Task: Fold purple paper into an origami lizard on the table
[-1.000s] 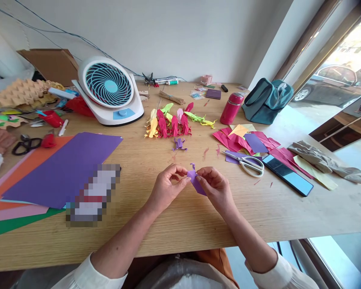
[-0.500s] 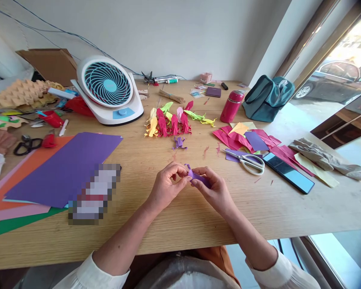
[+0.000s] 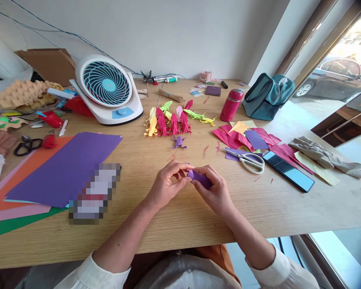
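A small folded piece of purple paper (image 3: 200,179) is held between my two hands, above the table. My left hand (image 3: 170,181) pinches its left end between thumb and fingertips. My right hand (image 3: 213,188) is closed round its right part, with the thumb underneath. My fingers hide much of the folds. Just beyond them a finished-looking purple origami figure (image 3: 179,141) with thin legs sits on the wood. Behind it stand several origami figures (image 3: 173,124) in crimson, yellow, pink and green.
Purple sheets (image 3: 69,168) lie over coloured paper at left, beside a blurred-out object (image 3: 94,194). A white fan (image 3: 108,88) stands behind. To the right are scissors (image 3: 252,162), a phone (image 3: 289,171), crimson paper pieces (image 3: 228,138), gloves (image 3: 325,156), a flask (image 3: 231,106) and a teal bag (image 3: 263,98).
Both hands stay in nearly the same place. The purple paper has turned slightly in my fingers, and the thin strip that stuck up at its far end now shows less.
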Tool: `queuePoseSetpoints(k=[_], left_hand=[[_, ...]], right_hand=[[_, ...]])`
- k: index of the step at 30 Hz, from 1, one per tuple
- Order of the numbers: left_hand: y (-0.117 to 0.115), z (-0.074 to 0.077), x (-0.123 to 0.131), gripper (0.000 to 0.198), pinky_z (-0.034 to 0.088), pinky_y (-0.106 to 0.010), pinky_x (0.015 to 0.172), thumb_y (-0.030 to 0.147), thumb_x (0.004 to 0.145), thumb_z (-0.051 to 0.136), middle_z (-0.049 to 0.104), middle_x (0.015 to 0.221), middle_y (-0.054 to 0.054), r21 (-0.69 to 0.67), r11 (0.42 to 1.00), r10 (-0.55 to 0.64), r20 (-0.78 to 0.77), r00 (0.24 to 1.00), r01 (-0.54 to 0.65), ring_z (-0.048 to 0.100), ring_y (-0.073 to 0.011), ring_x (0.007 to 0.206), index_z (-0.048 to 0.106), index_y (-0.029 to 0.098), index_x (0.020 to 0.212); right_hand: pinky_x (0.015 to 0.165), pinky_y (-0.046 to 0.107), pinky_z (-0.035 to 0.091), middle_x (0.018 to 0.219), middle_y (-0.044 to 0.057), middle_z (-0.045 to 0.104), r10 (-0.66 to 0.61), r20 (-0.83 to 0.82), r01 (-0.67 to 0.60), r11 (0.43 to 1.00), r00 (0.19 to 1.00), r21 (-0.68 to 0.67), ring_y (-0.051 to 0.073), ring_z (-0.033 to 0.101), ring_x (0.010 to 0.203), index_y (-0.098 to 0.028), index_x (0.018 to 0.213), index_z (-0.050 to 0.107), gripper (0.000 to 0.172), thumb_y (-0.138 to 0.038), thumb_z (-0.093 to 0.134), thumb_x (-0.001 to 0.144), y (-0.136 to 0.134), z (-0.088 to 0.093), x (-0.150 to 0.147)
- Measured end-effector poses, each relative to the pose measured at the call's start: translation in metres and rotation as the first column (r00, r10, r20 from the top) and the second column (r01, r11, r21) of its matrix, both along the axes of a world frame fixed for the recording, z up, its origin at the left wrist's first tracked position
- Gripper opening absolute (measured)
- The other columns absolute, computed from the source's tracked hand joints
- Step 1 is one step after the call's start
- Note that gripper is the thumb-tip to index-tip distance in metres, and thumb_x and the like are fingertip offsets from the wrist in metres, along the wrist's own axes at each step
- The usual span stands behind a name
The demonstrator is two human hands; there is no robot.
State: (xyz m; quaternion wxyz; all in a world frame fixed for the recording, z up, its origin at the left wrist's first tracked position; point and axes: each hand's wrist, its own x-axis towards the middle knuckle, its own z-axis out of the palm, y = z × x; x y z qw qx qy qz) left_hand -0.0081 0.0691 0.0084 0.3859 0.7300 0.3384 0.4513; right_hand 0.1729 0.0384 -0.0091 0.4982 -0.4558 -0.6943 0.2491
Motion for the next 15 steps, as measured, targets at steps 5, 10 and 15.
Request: queuePoseSetpoints(k=[5,10,15], left_hand=[[-0.0002,0.0010,-0.0017,0.016,0.049,-0.025,0.072,0.025,0.086,0.071,0.063,0.097,-0.004,0.011,0.997,0.078,-0.001,0.997,-0.078,0.060,-0.0141,0.081,0.066,0.021,0.101],[-0.0011,-0.0025,0.0015,0.007,0.045,-0.025,0.068,0.025,0.083,0.073,0.061,0.089,-0.004,0.068,0.992,0.112,-0.066,0.992,-0.107,0.056,-0.0143,0.079,0.068,0.019,0.083],[-0.0017,-0.0083,0.0065,0.008,0.047,-0.026,0.071,0.026,0.084,0.069,0.062,0.094,-0.006,-0.106,0.988,0.114,0.019,0.993,-0.111,0.060,-0.0161,0.085,0.072,0.019,0.083]], right_hand=[[0.074,0.030,0.051,0.098,0.005,0.065,-0.039,0.067,0.034,0.997,0.997,0.072,0.018,0.063,0.084,-0.025,0.111,0.065,0.018,-0.024,0.063,0.093,-0.0018,-0.0005,-0.0004],[0.071,0.029,0.053,0.100,0.007,0.065,-0.051,0.180,0.029,0.992,0.982,0.121,0.017,0.063,0.082,-0.027,0.120,0.064,0.024,-0.024,0.057,0.097,-0.0033,-0.0035,-0.0021],[0.069,0.030,0.053,0.100,0.008,0.064,-0.056,0.192,0.031,0.991,0.980,0.127,0.018,0.064,0.081,-0.029,0.123,0.065,0.027,-0.026,0.056,0.098,-0.0044,-0.0043,-0.0030]])
